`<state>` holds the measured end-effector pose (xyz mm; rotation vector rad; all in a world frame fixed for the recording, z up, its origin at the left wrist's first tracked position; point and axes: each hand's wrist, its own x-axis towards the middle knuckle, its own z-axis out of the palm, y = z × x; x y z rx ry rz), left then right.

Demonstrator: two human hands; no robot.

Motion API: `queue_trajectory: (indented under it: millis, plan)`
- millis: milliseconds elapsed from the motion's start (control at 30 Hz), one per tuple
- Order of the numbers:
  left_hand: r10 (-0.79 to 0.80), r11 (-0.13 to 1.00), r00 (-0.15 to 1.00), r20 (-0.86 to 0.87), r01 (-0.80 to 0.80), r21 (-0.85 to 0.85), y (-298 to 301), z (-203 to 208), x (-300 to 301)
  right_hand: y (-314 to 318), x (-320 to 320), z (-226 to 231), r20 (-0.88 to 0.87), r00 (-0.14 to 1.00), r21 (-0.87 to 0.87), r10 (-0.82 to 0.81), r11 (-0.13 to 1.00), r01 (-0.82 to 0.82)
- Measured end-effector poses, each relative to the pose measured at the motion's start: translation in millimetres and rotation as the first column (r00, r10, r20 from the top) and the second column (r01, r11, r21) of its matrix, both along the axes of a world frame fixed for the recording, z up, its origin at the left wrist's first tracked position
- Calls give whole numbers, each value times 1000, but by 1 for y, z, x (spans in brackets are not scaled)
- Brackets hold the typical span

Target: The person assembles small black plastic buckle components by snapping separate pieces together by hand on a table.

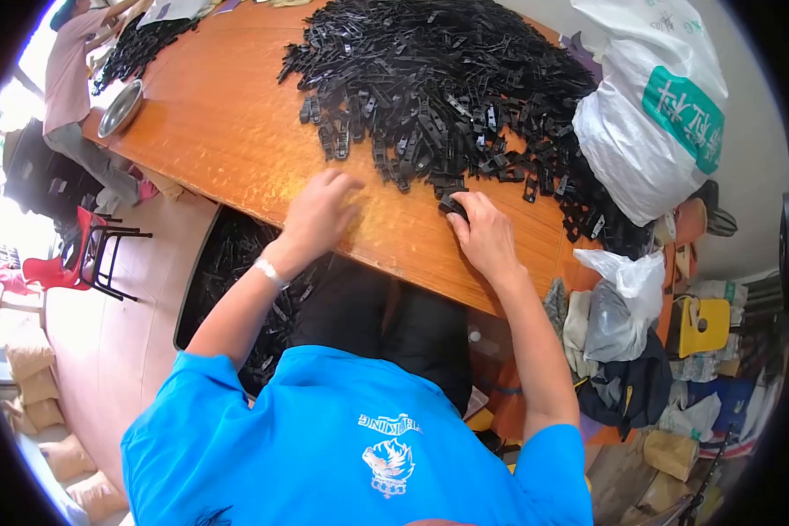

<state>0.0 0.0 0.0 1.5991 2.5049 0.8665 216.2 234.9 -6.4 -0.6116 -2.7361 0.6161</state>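
Observation:
A large heap of small black plastic parts (447,79) covers the far middle of the wooden table (237,114). At the heap's near edge, my right hand (486,235) pinches a black plastic part (452,205) between thumb and fingers. Other loose parts lie just beyond it. My left hand (322,213) hovers at the table's near edge, with its fingers apart and slightly blurred; I see nothing in it. A pale band circles my left wrist.
A black bin of similar parts (237,254) stands below the table, left of my legs. A white sack (653,131) leans on the heap's right. A metal bowl (121,109) sits at the far left, near another person (74,70). Bags hang at the right.

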Motion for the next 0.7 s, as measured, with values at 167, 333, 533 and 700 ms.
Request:
queue_trajectory:
  millis: [167, 333, 533, 700]
  plan:
    - [-18, 996, 989, -145, 30, 85, 50, -14, -2, -9, 19, -6, -148, 989, -111, 27, 993, -44]
    - [-49, 991, 983, -177, 69, 110, 60, -15, -6, -16, 31, -1, -101, 992, -16, 71, 997, -73]
    - [-35, 994, 994, -105, 46, 99, 26, -15, 6, -24, 32, 5, -25, 999, 12, 32, 999, -32]
    - [84, 994, 994, -68, -79, 81, 12, -15, 5, -28, 35, 4, -44, 998, 35, 47, 998, -46]
